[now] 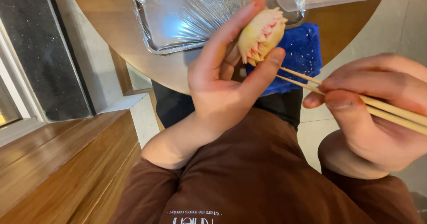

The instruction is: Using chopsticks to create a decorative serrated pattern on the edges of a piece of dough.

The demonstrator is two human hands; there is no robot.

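A: Item one, left hand (218, 79)?

B: Closed on a pale yellow dough flower (261, 35) with pink-edged cut petals, pinched between thumb and fingers; its underside is hidden by the fingers.

A: Item two, right hand (371, 113)?

B: At 3 o'clock, gripping a pair of wooden chopsticks (302, 82); tips sit behind the left thumb, butt ends cut off by the frame.

A: Surroundings?

B: At 12 o'clock, a film-wrapped metal tray (178, 24) on the round wooden bench (111, 15), top cropped. Blue cloth (302, 50) beneath the flower, partly covered.
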